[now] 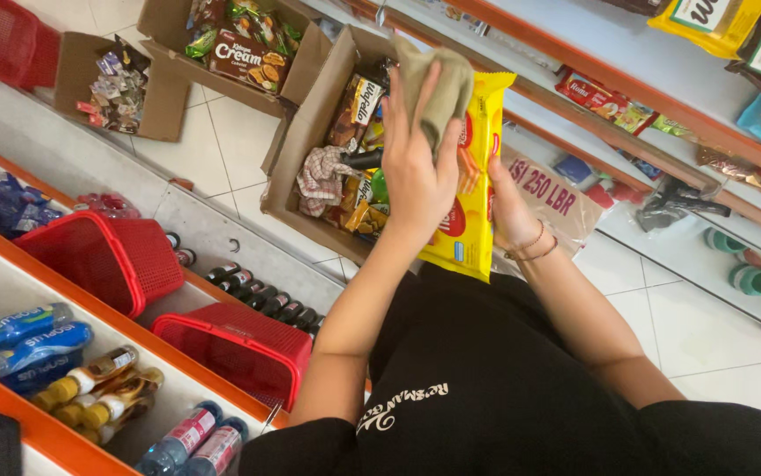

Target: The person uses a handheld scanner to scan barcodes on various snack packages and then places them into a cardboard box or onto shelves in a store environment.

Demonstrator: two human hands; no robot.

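Note:
My left hand presses an olive-green cloth against the front of a yellow snack packet. My right hand, with thin bracelets on the wrist, grips that packet from behind on its right side. The packet is held upright in front of my chest, above an open cardboard box on the floor that is filled with snack packets and a checked cloth.
Two more open boxes of snacks stand on the tiled floor. Red baskets and bottled drinks fill the orange-edged shelves at left. Shelves with packets run along the right.

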